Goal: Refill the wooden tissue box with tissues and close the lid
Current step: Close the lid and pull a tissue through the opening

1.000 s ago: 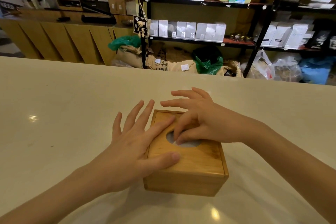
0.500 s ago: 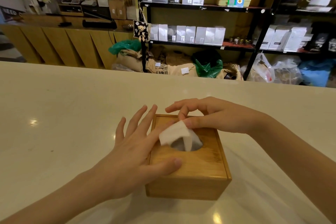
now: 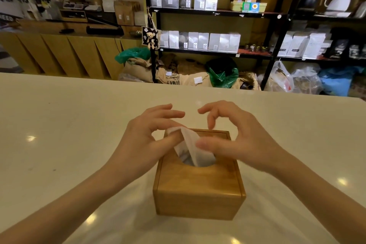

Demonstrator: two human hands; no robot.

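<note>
A square wooden tissue box (image 3: 198,190) stands on the pale counter in front of me, its lid on top and shut flush. A white tissue (image 3: 190,144) rises out of the round hole in the lid. My left hand (image 3: 146,140) hovers over the box's far left corner and pinches the tissue's upper tip between thumb and fingers. My right hand (image 3: 237,140) is over the box's right side, its thumb pressed against the tissue's lower right part, the other fingers curled above.
The pale glossy counter (image 3: 59,134) spreads wide on all sides of the box. Beyond its far edge stand black shelves (image 3: 217,12) with bags and sacks on the floor, and a wooden counter (image 3: 59,53) at the back left.
My right hand pulled a tissue up through the lid's hole. My left hand lifted off the lid and took the tissue's tip. Both hands now hold it above the box.
</note>
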